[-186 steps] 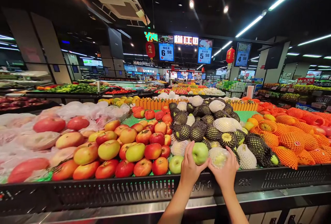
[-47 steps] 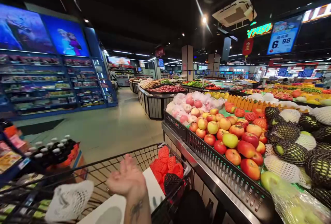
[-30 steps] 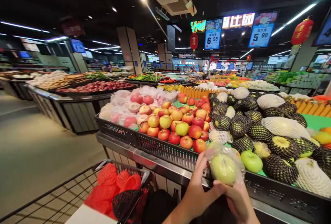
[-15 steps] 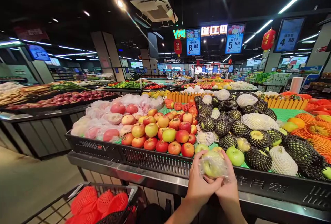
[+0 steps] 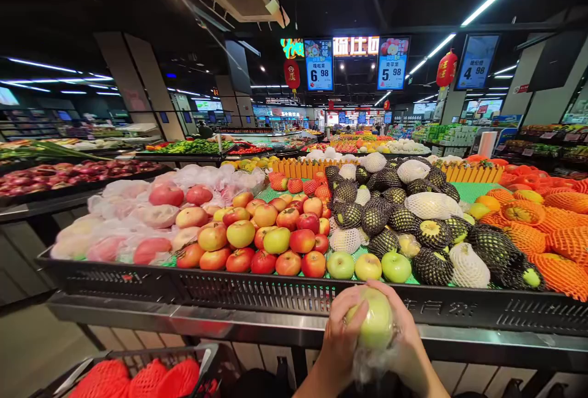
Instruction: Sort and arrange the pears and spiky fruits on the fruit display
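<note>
A green apple [image 5: 377, 324] is held between both hands in front of the fruit stand. My left hand [image 5: 339, 334] curls round its left side, with the fingers at the top and front. Against the right side presses my right hand [image 5: 408, 340], its fingers partly hidden behind the fruit. Thin clear plastic wrap [image 5: 370, 362] hangs crumpled below the apple, and shine on the skin suggests film there too. Just beyond, loose green apples [image 5: 397, 267] lie along the front of the black display tray [image 5: 275, 291].
Red-yellow apples [image 5: 264, 236] are piled left of centre, beside bagged fruit [image 5: 138, 214]. Black-netted green fruit [image 5: 390, 208] and orange-netted fruit [image 5: 563, 232] fill the right. A shopping basket [image 5: 209, 358] with red-netted fruit [image 5: 147, 379] stands at the lower left.
My hands have turned the apple and lowered it slightly. The plastic that lay bunched over its front now hangs underneath. The view has shifted so the stand sits further left.
</note>
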The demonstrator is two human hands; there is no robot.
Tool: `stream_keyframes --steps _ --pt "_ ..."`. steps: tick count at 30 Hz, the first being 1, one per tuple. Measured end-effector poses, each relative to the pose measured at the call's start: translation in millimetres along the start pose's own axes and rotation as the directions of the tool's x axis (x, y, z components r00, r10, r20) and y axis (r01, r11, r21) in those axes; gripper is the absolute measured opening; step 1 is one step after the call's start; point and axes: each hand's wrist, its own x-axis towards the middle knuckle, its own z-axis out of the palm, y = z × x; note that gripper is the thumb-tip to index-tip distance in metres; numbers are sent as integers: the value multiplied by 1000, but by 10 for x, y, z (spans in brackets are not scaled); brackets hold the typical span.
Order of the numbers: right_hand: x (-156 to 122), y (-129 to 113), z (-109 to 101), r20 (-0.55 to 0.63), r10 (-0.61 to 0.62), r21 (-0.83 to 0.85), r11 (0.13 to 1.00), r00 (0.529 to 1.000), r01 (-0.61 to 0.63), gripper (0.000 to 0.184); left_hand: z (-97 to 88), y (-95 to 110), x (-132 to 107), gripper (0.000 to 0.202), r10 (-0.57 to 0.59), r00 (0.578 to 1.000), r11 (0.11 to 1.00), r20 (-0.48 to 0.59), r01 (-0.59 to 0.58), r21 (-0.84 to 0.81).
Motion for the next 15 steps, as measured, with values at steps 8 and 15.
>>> stream_keyframes --steps 8,15 --pt "-95 -359 -16 158 -648 -395 650 745 649 75 -93 30 100 56 -6 998 993 61 13 -114" --pt "-84 -280 -69 83 -470 -446 771 879 454 61 -147 74 180 57 -22 996 992 84 32 -123"
